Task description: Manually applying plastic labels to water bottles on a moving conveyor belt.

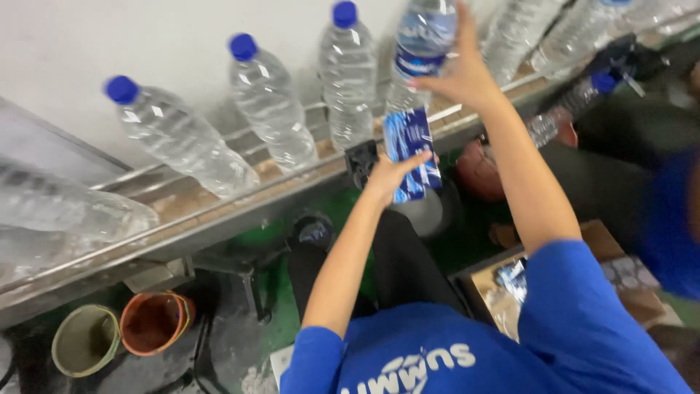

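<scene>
Right hand (467, 76) wraps a clear labelled bottle (421, 44) on the conveyor (219, 211) edge; left hand (390, 175) pinches blue labels (412, 153).

A bottling plant floor: clear plastic water bottles with blue caps (270, 102) ride a long steel conveyor rail (219, 211) along a white wall, above green-painted flooring (281, 292).

Even, fairly bright overhead light fell on the scene, with small glints on the clear bottles (270, 102). Motion blur smeared the nine and three o'clock edges; the floor lay dimmer.
</scene>
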